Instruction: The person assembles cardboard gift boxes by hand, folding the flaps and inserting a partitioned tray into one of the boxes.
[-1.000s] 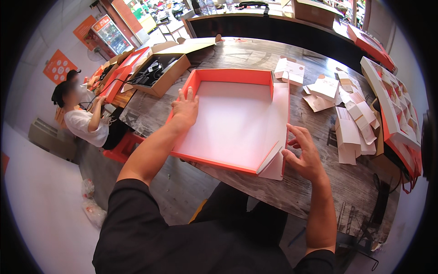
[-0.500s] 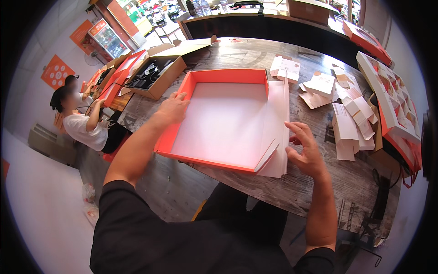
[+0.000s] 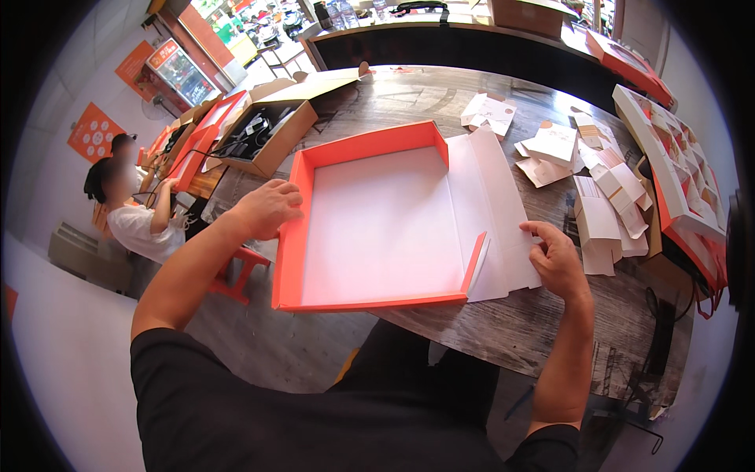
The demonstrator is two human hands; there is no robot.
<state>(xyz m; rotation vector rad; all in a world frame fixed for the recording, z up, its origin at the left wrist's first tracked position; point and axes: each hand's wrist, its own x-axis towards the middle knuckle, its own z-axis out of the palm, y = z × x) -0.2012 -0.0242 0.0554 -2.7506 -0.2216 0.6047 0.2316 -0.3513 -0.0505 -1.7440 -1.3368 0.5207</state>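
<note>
An orange cardboard box [image 3: 377, 304] with a white inside lies in front of me, its near left corner jutting past the table edge. Three of its walls stand up; on the right, a wide white flap [image 3: 503, 212] is folded outward, nearly flat. My left hand [image 3: 270, 209] grips the left wall, fingers curled over its top edge. At the flap's outer edge is my right hand [image 3: 557, 258], closed with thumb and forefinger on the cardboard. A short tab [image 3: 477, 263] sticks up at the near right corner.
Small white cartons [image 3: 602, 189] lie in a pile to the right, by a divided tray [image 3: 676, 165]. At the far left, an open brown carton [image 3: 271, 138] holds black items and cables. A person in white [image 3: 141, 224] sits beyond the left table edge, near a red stool [image 3: 240, 275].
The box has shifted left and turned slightly counterclockwise. Its right flap has swung outward and down, with my right hand moving right along with it. My left hand has moved left.
</note>
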